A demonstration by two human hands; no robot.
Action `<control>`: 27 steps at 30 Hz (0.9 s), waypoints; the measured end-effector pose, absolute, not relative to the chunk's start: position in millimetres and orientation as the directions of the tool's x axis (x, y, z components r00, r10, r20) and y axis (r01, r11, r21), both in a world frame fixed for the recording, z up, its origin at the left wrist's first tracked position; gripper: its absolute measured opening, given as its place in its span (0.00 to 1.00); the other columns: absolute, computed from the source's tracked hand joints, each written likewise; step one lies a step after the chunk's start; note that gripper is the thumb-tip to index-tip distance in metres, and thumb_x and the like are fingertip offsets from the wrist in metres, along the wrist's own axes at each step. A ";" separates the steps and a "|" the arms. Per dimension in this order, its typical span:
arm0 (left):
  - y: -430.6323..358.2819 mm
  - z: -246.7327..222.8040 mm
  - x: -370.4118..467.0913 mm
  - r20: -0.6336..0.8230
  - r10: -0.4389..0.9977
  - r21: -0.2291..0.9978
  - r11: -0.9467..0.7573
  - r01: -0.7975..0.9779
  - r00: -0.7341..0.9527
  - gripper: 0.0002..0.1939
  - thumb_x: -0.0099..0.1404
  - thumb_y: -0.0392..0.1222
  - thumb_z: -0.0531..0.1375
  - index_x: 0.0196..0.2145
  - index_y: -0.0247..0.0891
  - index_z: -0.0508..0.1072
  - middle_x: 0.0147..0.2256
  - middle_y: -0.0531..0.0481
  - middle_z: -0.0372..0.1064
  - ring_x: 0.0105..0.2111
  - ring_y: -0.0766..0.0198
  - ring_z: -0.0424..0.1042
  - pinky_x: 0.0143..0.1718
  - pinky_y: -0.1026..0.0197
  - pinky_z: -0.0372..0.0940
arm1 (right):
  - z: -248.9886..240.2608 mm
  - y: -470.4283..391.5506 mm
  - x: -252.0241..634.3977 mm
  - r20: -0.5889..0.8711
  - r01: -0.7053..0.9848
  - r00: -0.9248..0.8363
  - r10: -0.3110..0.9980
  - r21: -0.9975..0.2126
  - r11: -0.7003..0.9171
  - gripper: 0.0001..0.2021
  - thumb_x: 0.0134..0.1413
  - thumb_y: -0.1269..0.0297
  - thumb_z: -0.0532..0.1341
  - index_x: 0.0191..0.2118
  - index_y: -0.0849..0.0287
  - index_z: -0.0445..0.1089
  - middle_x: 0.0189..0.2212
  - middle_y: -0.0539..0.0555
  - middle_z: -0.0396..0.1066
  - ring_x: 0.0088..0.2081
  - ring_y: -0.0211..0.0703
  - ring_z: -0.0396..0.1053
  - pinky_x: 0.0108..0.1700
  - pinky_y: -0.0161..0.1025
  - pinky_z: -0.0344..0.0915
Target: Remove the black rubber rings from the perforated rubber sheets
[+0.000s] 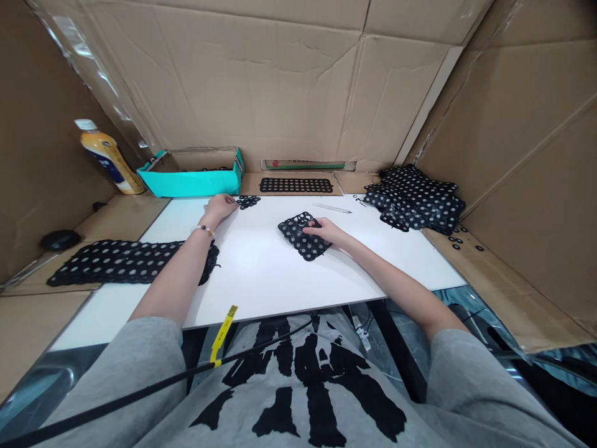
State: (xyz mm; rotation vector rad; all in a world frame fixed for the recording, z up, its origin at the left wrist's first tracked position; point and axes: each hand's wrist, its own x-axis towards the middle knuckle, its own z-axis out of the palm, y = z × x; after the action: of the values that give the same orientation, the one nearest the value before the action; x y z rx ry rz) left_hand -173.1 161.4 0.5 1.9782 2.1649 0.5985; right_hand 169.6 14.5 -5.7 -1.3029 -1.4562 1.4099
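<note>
My right hand (329,232) grips a square black sheet full of round holes (301,239) by its right side, with the thumb lying over it. The sheet is at the middle of the white board (261,283). Farther left, my left hand (222,206) has its fingers curled together beside a small cluster of black rings (249,202). Whatever those fingertips hold, if anything, is too small to make out. Under and beside my left forearm lies a long black sheet with holes (125,261).
Behind my left hand stands a turquoise open box (191,184) with black pieces inside. A black grid strip (296,185) lies at the back, a white pen (333,208) before it. Right: piled black perforated sheets (415,196) and loose rings (457,239). Left: a drink bottle (109,155). Cardboard walls surround the board.
</note>
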 end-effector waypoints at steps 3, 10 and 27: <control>165.4 -1.9 -174.1 0.156 0.976 0.373 0.086 0.924 -0.154 0.17 0.57 0.51 0.62 0.41 0.40 0.78 0.43 0.41 0.76 0.44 0.49 0.72 0.42 0.57 0.63 | -6.6 14.7 170.1 -0.128 0.195 -0.243 0.962 -0.977 -0.080 0.20 0.36 0.51 0.69 0.26 0.58 0.60 0.21 0.45 0.65 0.25 0.35 0.62 0.30 0.34 0.54; 174.9 -9.6 -175.8 0.200 0.979 0.406 -0.046 0.913 -0.040 0.22 0.58 0.43 0.60 0.50 0.42 0.77 0.45 0.47 0.77 0.46 0.51 0.72 0.47 0.59 0.63 | -5.7 13.9 169.7 -0.112 0.187 -0.247 0.963 -0.980 -0.066 0.20 0.35 0.51 0.69 0.26 0.58 0.61 0.22 0.46 0.67 0.26 0.36 0.62 0.30 0.34 0.54; 176.4 -9.2 -177.2 0.236 0.971 0.475 -0.076 0.877 -0.043 0.19 0.51 0.32 0.53 0.36 0.38 0.81 0.41 0.47 0.78 0.44 0.53 0.72 0.48 0.59 0.64 | -9.0 17.8 171.2 -0.103 0.209 -0.274 0.956 -0.977 -0.046 0.21 0.35 0.49 0.69 0.26 0.58 0.60 0.22 0.45 0.65 0.26 0.36 0.62 0.30 0.34 0.53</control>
State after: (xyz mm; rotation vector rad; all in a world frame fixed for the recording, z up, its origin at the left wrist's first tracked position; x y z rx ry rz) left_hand -177.2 176.4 -9.2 2.0384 2.0021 0.7751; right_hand 171.2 17.8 -9.0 -1.2675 -1.5400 1.3775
